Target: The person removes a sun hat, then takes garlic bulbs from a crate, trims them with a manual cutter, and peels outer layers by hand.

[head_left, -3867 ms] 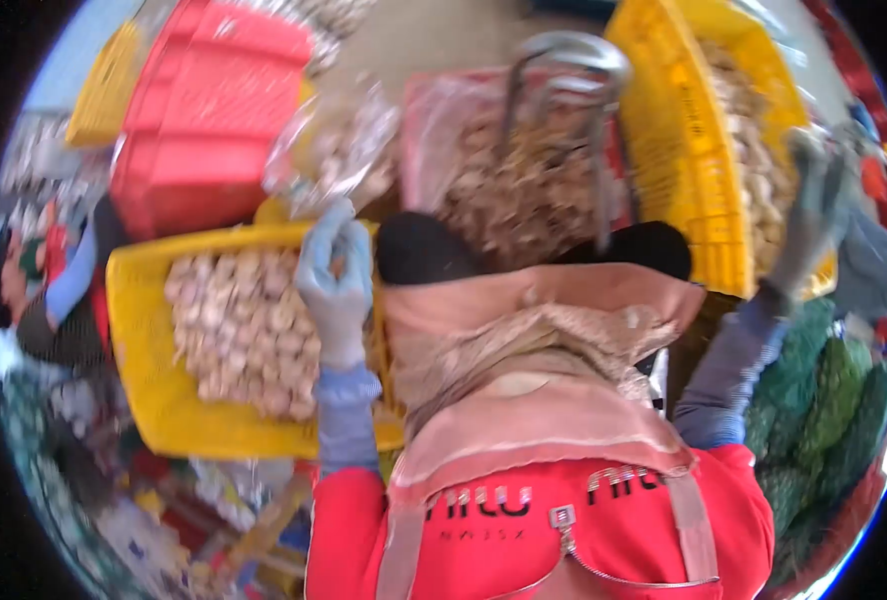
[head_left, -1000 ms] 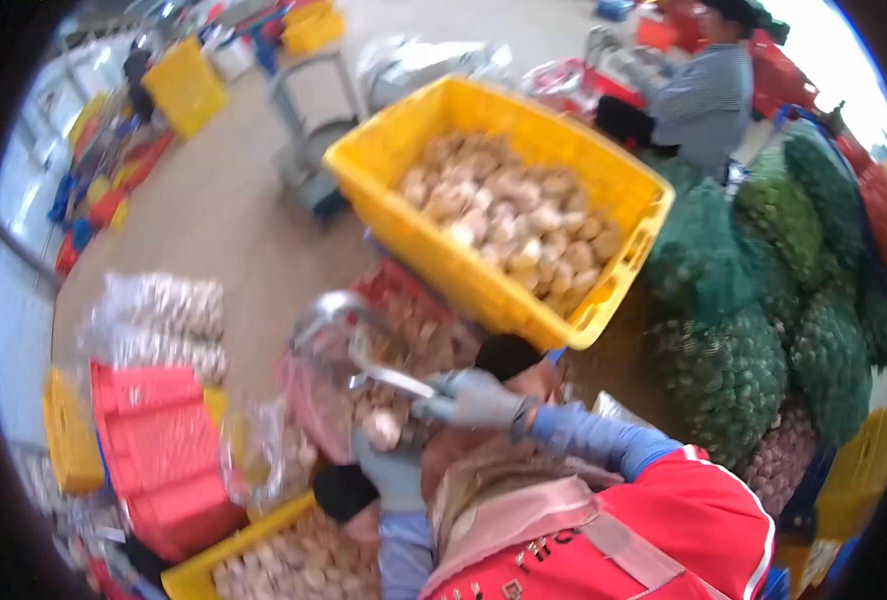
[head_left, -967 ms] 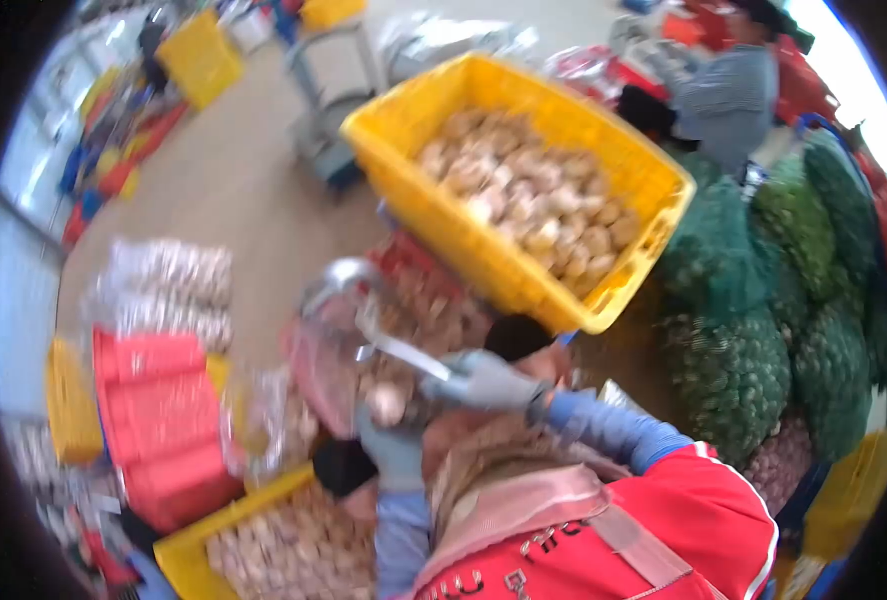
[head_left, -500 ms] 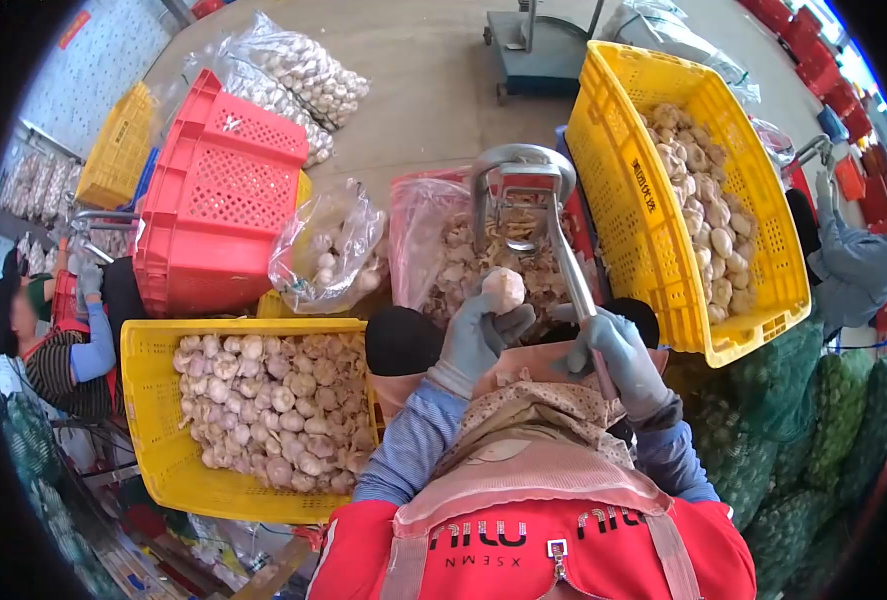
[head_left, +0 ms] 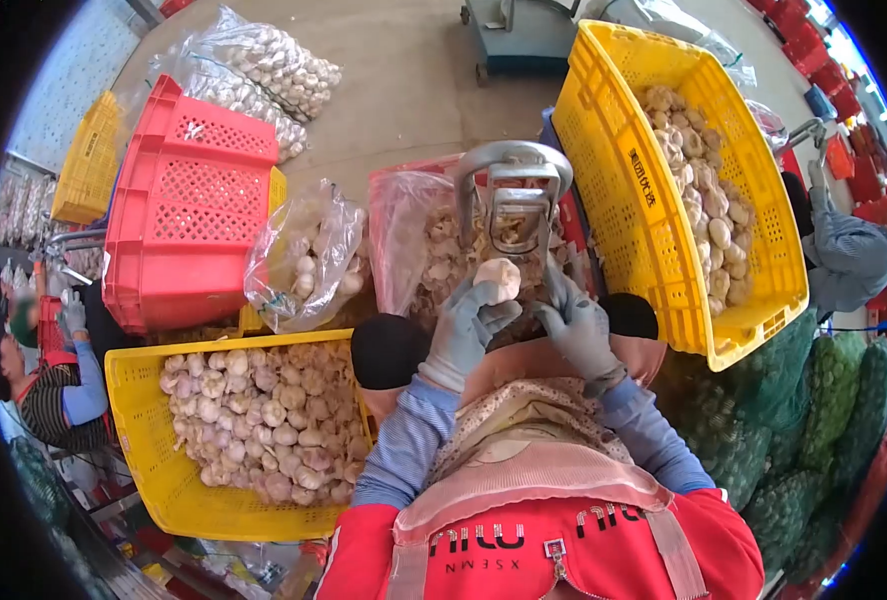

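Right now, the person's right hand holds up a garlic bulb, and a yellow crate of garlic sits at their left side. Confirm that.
Wrong hand: the head view shows the left hand holding up the garlic bulb. The yellow crate of garlic does sit at their left side.

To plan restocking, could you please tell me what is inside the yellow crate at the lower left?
The yellow crate holds heaped garlic bulbs; whatever lies beneath them is hidden.

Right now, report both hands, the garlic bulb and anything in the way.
Left hand gripping garlic bulb. Right hand nearby, grip unclear. Metal frame just beyond bulb, contact unclear.
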`<state>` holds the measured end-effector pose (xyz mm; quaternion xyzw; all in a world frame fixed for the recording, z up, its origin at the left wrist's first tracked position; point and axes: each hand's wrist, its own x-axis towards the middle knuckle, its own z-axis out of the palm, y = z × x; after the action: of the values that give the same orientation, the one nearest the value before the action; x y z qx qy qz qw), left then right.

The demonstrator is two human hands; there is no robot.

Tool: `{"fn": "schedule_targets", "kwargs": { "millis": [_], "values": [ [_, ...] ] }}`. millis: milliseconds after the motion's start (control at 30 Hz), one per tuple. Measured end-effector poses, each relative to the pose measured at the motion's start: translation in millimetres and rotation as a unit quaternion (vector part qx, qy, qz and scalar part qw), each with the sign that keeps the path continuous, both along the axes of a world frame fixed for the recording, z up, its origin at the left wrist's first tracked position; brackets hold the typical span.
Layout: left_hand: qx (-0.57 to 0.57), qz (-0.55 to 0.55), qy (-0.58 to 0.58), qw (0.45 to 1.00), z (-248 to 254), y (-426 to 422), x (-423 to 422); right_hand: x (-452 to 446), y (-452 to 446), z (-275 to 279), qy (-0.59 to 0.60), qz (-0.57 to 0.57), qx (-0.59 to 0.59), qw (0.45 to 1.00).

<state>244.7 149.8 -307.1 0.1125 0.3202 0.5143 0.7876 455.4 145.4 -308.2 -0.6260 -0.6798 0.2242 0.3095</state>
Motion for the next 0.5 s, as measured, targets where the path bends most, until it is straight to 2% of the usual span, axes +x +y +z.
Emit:
{"fn": "schedule_targets", "kwargs": {
  "millis": [67, 133, 167, 233, 267, 333, 367, 433, 500],
  "values": [
    [-0.014, 0.002, 0.02, 1.0, 0.9, -13.9, -4.9, 1.1, -11.2, 31.5, -0.045, 0.007, 0.067, 0.997],
    [-0.019, -0.002, 0.059, 0.998, 6.1, -24.3, -6.2, 4.5, -27.1, 50.2, 0.056, 0.011, 0.108, 0.993],
    [-0.022, -0.008, 0.064, 0.998, 8.3, -30.7, -5.5, 3.9, -35.5, 62.0, 0.097, 0.015, 0.054, 0.994],
    [0.028, -0.055, 0.071, 0.996, 13.1, -40.4, -1.9, -5.9, -34.8, 83.2, 0.118, 0.054, 0.044, 0.991],
    [0.029, -0.061, 0.075, 0.995, 17.7, -42.9, 1.1, -10.9, -33.8, 84.7, 0.069, 0.072, 0.107, 0.989],
    [0.086, -0.103, 0.106, 0.985, 26.8, -47.3, 5.4, -1.3, -36.2, 56.8, 0.071, 0.133, 0.159, 0.976],
    [0.097, -0.128, 0.146, 0.976, 27.6, -49.9, 3.5, -5.1, -40.6, 57.2, 0.12, 0.088, 0.131, 0.98],
    [0.11, -0.11, 0.152, 0.976, 29.3, -58.0, 5.3, -2.0, -43.4, 47.0, 0.161, 0.043, 0.132, 0.977],
    [0.121, -0.063, 0.161, 0.977, 34.9, -64.4, 7.3, 5.3, -52.6, 45.2, 0.273, -0.004, -0.024, 0.962]
  ]
}}
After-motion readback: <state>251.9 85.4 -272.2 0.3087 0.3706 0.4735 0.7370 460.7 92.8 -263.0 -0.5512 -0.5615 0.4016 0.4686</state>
